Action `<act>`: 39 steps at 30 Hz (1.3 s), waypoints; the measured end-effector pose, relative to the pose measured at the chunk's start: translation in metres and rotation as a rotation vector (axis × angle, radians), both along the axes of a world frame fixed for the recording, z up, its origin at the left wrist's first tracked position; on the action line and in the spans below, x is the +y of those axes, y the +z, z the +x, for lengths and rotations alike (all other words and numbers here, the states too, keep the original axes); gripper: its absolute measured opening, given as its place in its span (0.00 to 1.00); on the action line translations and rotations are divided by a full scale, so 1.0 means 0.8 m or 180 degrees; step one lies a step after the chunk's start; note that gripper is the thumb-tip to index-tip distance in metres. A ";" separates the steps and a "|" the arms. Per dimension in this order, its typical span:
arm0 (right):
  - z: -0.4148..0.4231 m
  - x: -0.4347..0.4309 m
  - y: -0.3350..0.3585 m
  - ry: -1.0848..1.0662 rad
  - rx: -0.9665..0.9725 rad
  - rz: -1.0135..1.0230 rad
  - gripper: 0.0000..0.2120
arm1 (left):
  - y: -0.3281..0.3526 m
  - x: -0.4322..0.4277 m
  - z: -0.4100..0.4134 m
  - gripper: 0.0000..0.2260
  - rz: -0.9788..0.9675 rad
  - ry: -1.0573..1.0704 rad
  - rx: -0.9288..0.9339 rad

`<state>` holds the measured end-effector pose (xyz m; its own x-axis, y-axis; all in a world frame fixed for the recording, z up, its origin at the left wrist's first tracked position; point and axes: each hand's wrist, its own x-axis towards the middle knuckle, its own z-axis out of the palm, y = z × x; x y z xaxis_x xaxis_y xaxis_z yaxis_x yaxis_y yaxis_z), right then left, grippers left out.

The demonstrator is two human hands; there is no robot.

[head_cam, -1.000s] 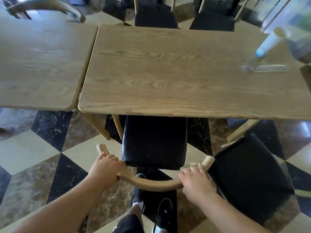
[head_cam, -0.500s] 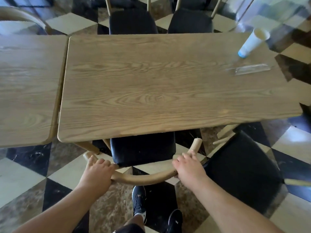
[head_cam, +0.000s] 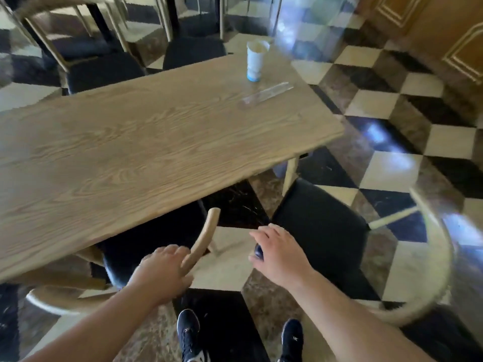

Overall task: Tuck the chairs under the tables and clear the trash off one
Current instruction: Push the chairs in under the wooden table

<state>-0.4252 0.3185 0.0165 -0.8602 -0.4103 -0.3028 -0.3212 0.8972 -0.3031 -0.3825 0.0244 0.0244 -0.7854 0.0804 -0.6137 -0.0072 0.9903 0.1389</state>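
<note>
A wooden table (head_cam: pixel 130 152) fills the left and middle. Under its near edge sits a chair with a black seat (head_cam: pixel 146 246). My left hand (head_cam: pixel 164 273) is closed on the right end of that chair's curved wooden backrest (head_cam: pixel 206 231). My right hand (head_cam: pixel 277 254) holds nothing, its fingers apart over the near corner of a second chair's black seat (head_cam: pixel 321 231). This second chair stands out from the table, angled, with a pale backrest (head_cam: pixel 439 257). On the table's far right corner stand a white paper cup (head_cam: pixel 254 61) and a clear plastic wrapper (head_cam: pixel 266 92).
Two more black-seated chairs (head_cam: pixel 104 71) (head_cam: pixel 193 52) stand at the table's far side. The floor is checkered marble (head_cam: pixel 392 173). Wood-panelled doors (head_cam: pixel 444 35) line the upper right. My dark shoes (head_cam: pixel 188 333) are at the bottom.
My view has swung to the right. My right hand has let go of the backrest and moved right, over the second chair. The first chair sits further under the table.
</note>
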 end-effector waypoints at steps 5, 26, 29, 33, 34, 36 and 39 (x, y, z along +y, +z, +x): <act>0.018 0.212 0.013 -0.0633 0.0195 0.0234 0.29 | 0.014 0.212 -0.034 0.30 0.0432 -0.0171 0.0209; 0.049 0.570 -0.049 -0.4566 -0.1683 -0.2080 0.22 | -0.072 0.698 0.024 0.20 0.0388 -0.1209 -0.0903; 0.044 0.559 -0.048 -0.4612 -0.1616 -0.2192 0.22 | -0.073 0.677 0.024 0.16 0.0482 -0.1298 -0.0801; 0.039 0.534 -0.043 -0.4577 -0.1754 -0.2339 0.24 | -0.067 0.635 0.015 0.15 0.0570 -0.1420 -0.0691; 0.036 0.524 -0.043 -0.4578 -0.1778 -0.2349 0.25 | -0.067 0.620 0.011 0.15 0.0571 -0.1426 -0.0680; 0.029 0.500 -0.046 -0.4625 -0.1816 -0.2379 0.26 | -0.066 0.589 0.003 0.15 0.0537 -0.1412 -0.0649; 0.017 0.456 -0.048 -0.4622 -0.1832 -0.2415 0.26 | -0.064 0.544 -0.015 0.18 0.0432 -0.1360 -0.0595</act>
